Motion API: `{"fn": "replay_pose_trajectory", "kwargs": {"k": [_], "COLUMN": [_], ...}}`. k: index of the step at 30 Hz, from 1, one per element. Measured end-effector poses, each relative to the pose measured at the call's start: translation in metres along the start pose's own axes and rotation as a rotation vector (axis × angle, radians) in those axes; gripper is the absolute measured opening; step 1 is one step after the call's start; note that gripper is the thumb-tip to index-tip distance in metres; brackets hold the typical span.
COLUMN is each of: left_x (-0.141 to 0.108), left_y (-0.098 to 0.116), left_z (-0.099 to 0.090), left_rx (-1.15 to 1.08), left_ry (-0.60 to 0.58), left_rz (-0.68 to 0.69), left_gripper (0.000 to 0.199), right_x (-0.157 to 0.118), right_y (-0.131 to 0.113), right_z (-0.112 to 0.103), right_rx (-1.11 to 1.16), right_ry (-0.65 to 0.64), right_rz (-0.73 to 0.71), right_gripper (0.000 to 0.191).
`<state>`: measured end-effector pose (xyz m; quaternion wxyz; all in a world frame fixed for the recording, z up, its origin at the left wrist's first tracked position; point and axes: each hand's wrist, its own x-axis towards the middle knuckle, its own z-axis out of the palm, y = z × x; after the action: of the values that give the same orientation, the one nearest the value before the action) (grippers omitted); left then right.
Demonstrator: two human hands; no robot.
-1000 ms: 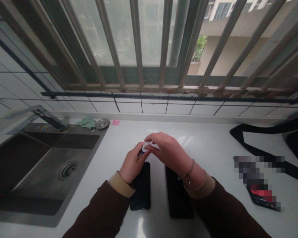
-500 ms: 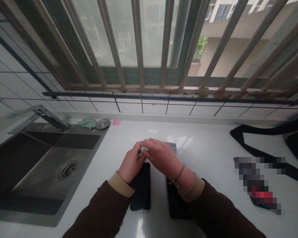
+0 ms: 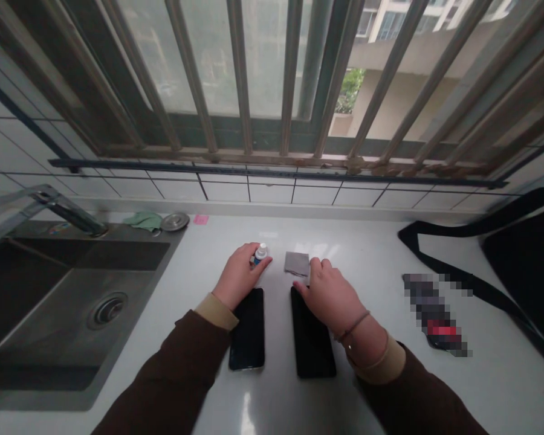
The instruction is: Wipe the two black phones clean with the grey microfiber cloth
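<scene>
My left hand (image 3: 239,273) is closed around a small bottle (image 3: 262,254) with a white top and a bit of blue on its body; my palm and fingers hide part of it. Just below that hand a black phone (image 3: 248,332) lies face up on the counter. My right hand (image 3: 333,296), thumb and fingers apart, hovers over or touches the upper end of a larger dark phone (image 3: 314,344). A folded grey cloth (image 3: 297,263) lies flat beyond that phone, close to my right fingertips; whether they touch it I cannot tell.
A steel sink (image 3: 149,290) with a faucet (image 3: 68,211) is on the left. Behind it lie a green cloth (image 3: 142,221), a round metal strainer lid (image 3: 175,222) and a pink slip (image 3: 201,220). A black strap (image 3: 448,228) and a blurred-out item (image 3: 435,314) lie at right.
My hands were together at the bottle's white top; now they are apart. The right one has moved rightward to the cloth and larger phone, while the left keeps the bottle.
</scene>
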<state>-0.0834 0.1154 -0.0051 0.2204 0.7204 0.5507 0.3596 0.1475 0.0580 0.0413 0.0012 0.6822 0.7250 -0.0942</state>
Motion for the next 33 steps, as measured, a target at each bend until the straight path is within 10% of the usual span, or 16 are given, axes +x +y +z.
{"fn": "replay_pose_trajectory", "kwargs": {"k": [6, 12, 20, 28, 33], "left_x": [-0.005, -0.006, -0.016, -0.146, -0.24], "left_y": [-0.003, -0.007, -0.009, 0.017, 0.03], "left_z": [-0.001, -0.003, -0.019, -0.081, -0.107], "left_rx": [0.028, 0.058, 0.068, 0.273, 0.361], "left_ry": [-0.001, -0.009, -0.031, 0.086, 0.078], "left_rz": [0.011, -0.004, -0.008, -0.046, -0.032], "left_gripper": [0.027, 0.027, 0.067, 0.032, 0.03], "right_x": [-0.037, -0.039, -0.06, -0.127, -0.188], "right_y": [-0.023, -0.032, -0.001, 0.111, 0.131], "right_z": [0.026, 0.028, 0.024, 0.034, 0.059], "right_rx": [0.013, 0.01, 0.048, 0.154, 0.295], "right_ry": [0.014, 0.016, 0.118, 0.128, 0.034], "right_rz": [0.037, 0.064, 0.042, 0.129, 0.165], "right_gripper": [0.079, 0.052, 0.07, 0.033, 0.039]}}
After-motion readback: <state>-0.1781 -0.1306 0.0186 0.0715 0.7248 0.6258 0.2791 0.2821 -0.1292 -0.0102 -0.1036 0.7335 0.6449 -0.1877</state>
